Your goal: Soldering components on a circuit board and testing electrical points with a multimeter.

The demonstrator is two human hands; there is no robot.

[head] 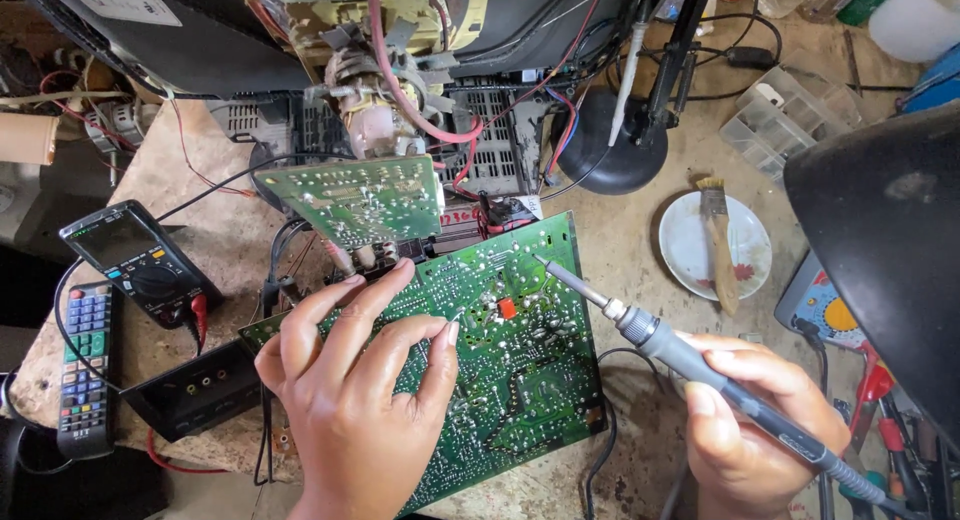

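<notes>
A large green circuit board [520, 370] lies solder side up in front of me, tilted toward the right. My left hand [355, 400] rests on its left part, thumb and forefinger pinched together at a spot near a small red part [507, 308]. My right hand [750, 425] grips a grey soldering iron [690, 360] like a pen. Its metal tip [545, 264] hovers over the board's upper right area. A smaller green board [355, 200] stands tilted behind, wired to the neck of an opened tube television [380, 100].
A black multimeter [140, 265] with red lead and a remote control [85, 370] lie at the left. A white plate [690, 250] holds a brush [720, 245] at the right. A black lamp base [610, 145], a clear parts box [780, 120] and a dark lamp shade [890, 240] stand nearby.
</notes>
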